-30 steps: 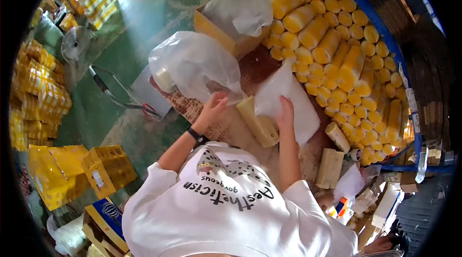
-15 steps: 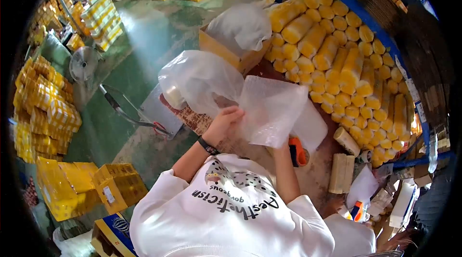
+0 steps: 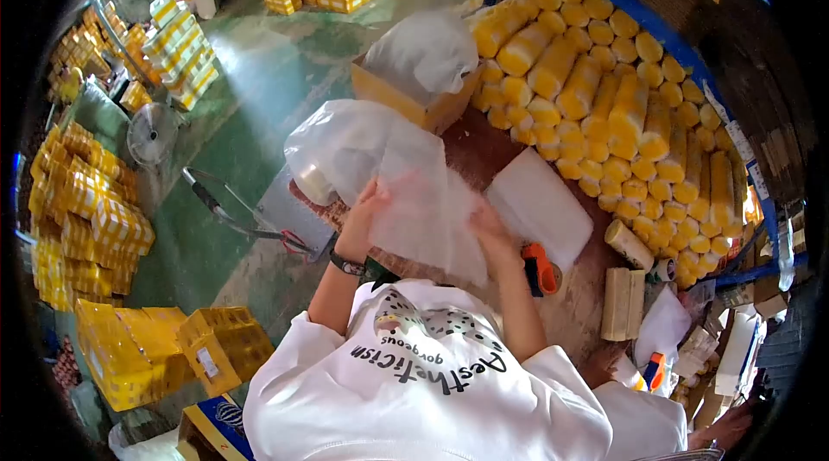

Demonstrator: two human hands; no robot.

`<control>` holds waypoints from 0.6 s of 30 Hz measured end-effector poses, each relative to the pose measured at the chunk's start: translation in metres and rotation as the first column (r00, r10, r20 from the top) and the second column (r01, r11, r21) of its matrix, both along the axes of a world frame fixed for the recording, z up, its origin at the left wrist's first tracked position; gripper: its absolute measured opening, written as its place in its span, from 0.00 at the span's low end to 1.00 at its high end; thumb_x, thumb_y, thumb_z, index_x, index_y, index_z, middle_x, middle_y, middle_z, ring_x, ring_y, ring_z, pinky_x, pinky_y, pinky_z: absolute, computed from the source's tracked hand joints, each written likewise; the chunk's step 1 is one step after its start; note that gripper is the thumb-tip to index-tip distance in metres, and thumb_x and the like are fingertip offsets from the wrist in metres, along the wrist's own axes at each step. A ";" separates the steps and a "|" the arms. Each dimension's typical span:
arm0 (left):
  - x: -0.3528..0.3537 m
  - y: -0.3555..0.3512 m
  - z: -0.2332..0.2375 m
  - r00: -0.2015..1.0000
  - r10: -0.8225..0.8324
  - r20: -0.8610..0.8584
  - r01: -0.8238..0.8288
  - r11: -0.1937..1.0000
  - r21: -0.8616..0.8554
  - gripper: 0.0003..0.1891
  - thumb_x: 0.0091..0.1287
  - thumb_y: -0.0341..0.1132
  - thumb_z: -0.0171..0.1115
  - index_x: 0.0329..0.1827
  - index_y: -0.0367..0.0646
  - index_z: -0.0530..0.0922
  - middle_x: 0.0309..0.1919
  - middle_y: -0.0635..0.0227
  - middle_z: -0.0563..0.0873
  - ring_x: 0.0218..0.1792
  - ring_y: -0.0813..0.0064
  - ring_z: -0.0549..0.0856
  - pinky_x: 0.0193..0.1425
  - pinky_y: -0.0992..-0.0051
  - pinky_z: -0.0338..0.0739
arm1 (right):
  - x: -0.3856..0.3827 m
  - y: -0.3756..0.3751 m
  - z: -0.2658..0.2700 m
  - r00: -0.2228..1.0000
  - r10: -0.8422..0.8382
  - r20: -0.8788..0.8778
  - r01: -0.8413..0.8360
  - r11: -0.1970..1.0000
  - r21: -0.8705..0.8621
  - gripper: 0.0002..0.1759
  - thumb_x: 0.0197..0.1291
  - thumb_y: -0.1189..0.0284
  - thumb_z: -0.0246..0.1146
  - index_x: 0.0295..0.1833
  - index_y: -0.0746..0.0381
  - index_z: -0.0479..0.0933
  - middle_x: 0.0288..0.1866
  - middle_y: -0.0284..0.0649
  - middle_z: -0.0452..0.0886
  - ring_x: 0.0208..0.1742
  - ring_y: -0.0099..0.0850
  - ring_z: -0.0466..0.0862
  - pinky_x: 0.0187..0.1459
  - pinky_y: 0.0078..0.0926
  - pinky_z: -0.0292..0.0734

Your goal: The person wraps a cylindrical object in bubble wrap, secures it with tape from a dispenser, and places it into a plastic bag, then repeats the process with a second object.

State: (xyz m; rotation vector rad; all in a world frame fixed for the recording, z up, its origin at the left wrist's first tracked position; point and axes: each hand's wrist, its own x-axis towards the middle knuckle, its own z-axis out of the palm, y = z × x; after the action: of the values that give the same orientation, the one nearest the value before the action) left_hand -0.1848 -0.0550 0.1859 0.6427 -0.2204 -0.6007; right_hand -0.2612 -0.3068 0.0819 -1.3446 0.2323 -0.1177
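Translucent bubble-wrap sheet (image 3: 427,211) hangs between 2 hands above the worktable (image 3: 471,150), just in front of the person's chest. The left hand (image 3: 356,221), a dark band at its wrist, pinches the sheet's left edge. The right hand (image 3: 490,232) seems to grip the lower right edge, though blur and the film veil its fingers. Just beside it lie a stack of white foam sheets (image 3: 540,206) and an orange tape dispenser (image 3: 537,269). Beyond these, yellow rolls (image 3: 604,107) are heaped.

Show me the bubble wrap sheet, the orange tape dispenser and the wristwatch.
bubble wrap sheet (image 3: 427,224): head view, centre of sheet.
orange tape dispenser (image 3: 537,264): head view, its orange body.
wristwatch (image 3: 345,264): head view, the black strap.
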 end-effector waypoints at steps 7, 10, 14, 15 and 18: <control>0.073 0.045 -0.096 0.918 0.086 0.388 -0.278 0.836 0.473 0.14 0.63 0.28 0.60 0.51 0.36 0.72 0.46 0.68 0.79 0.49 0.77 0.78 0.51 0.75 0.75 | 0.008 0.028 0.009 0.969 -0.163 -0.183 0.192 0.970 0.149 0.13 0.61 0.71 0.58 0.48 0.65 0.78 0.43 0.36 0.81 0.43 0.24 0.79 0.41 0.22 0.75; 0.062 0.047 -0.053 0.453 -0.035 0.891 -0.886 0.093 0.455 0.19 0.59 0.29 0.67 0.51 0.38 0.71 0.50 0.63 0.78 0.52 0.67 0.77 0.55 0.67 0.73 | 0.008 0.016 0.019 0.961 -0.186 -0.205 0.174 0.982 -0.075 0.17 0.60 0.62 0.63 0.49 0.61 0.79 0.34 0.33 0.81 0.34 0.24 0.80 0.34 0.26 0.78; 0.014 -0.004 -0.030 0.735 -0.066 0.675 -0.441 0.710 0.549 0.26 0.54 0.27 0.68 0.56 0.40 0.70 0.51 0.59 0.77 0.54 0.66 0.77 0.55 0.67 0.74 | 0.027 0.029 -0.005 0.972 -0.134 -0.194 0.121 0.990 -0.075 0.13 0.61 0.67 0.59 0.48 0.62 0.78 0.39 0.34 0.81 0.34 0.24 0.80 0.33 0.23 0.76; 0.001 -0.022 -0.038 0.702 -0.107 0.704 -0.355 0.804 0.477 0.27 0.54 0.26 0.68 0.58 0.41 0.70 0.52 0.58 0.76 0.53 0.67 0.77 0.51 0.68 0.76 | 0.027 0.047 0.004 0.984 -0.096 -0.151 0.111 0.989 0.094 0.14 0.61 0.67 0.59 0.49 0.62 0.77 0.39 0.34 0.81 0.34 0.25 0.80 0.33 0.24 0.77; 0.007 -0.038 -0.085 0.624 -0.209 0.753 -0.395 0.747 0.535 0.25 0.57 0.26 0.66 0.60 0.41 0.71 0.51 0.61 0.79 0.50 0.70 0.79 0.47 0.69 0.79 | 0.036 0.045 -0.003 0.991 0.009 -0.132 0.018 0.979 0.202 0.14 0.61 0.67 0.59 0.51 0.61 0.76 0.40 0.36 0.81 0.36 0.27 0.81 0.37 0.27 0.80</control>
State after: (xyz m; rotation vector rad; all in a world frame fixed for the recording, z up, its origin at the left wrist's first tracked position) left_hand -0.1780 -0.0934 0.1012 1.6278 -0.8214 -0.2182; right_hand -0.2253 -0.2619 0.0789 -1.1491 0.3506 -0.0074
